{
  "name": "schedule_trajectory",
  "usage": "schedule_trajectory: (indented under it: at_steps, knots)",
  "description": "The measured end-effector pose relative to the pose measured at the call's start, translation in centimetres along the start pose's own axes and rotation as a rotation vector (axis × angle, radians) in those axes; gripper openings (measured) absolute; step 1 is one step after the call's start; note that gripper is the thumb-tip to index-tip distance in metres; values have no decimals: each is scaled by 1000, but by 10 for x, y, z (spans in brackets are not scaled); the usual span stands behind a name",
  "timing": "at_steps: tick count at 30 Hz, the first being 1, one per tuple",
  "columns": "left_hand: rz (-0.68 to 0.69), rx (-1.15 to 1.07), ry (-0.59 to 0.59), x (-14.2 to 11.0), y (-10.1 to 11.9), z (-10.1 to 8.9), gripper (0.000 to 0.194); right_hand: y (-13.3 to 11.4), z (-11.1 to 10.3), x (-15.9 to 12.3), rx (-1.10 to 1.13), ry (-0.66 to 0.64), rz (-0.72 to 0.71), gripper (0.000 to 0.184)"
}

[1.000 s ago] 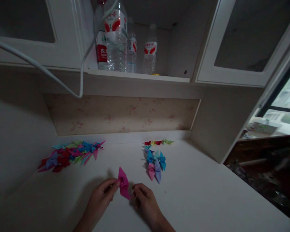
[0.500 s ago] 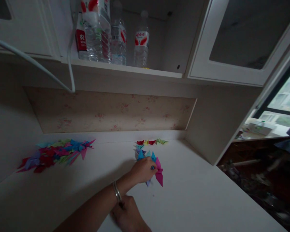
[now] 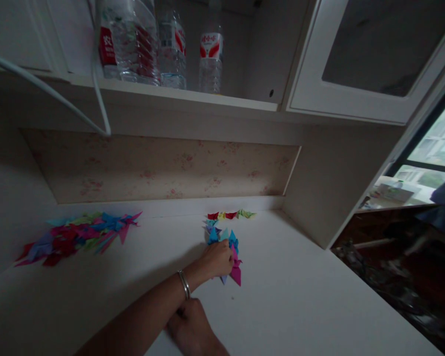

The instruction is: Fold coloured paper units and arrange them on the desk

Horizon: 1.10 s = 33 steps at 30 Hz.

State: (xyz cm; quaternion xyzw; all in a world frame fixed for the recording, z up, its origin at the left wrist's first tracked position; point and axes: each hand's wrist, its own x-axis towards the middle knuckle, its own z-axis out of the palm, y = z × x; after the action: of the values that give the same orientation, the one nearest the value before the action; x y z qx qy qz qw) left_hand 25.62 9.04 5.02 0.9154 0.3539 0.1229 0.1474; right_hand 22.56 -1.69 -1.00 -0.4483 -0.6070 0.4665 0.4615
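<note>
- Magenta folded paper piece (image 3: 236, 271) lies on the white desk (image 3: 300, 296), at the near right edge of a small cluster of folded pieces (image 3: 222, 236), blue, teal and lilac; the left hand (image 3: 218, 258) covers its left side, fingers curled down on it, so whether they pinch it or only press it I cannot tell.
- Left forearm reaches across from the lower left, a thin metal bangle (image 3: 184, 285) on the wrist.
- Right hand (image 3: 193, 330) rests low on the desk under that forearm, partly hidden by it; it holds nothing that shows, and its fingers are too dark and covered to tell how wide they are.
- Behind the cluster, against the back ledge, a short row of small pieces (image 3: 230, 215), red, yellow and green.
- Well apart to the left, a loose heap of folded papers (image 3: 79, 236) in red, pink, blue, green and purple, all pointed and creased.
- Above, an open shelf (image 3: 178, 96) carries clear plastic water bottles (image 3: 172, 47) with red-and-white labels; the printing is too blurred to read beyond one red character.
- A white cable (image 3: 59, 101) loops down from the shelf's left.
- The back panel (image 3: 159, 165) has a faint floral pattern; the cabinet door (image 3: 371, 54) on the right is white-framed glass.
</note>
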Motion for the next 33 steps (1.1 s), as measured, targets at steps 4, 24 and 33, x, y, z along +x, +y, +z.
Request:
schedule_trajectory:
  at_steps: [4, 24, 33]
  knots:
    - [3, 2, -2, 0, -2, 2, 20, 0, 0, 1, 24, 6, -3, 24]
    - [-245, -458, 268, -130, -30, -40, 23, 1, 0, -2, -15, 11, 113, 29]
    - [-563, -764, 412, -247, -121, -19, 23, 2, 3, -5, -102, -29, 107, 35]
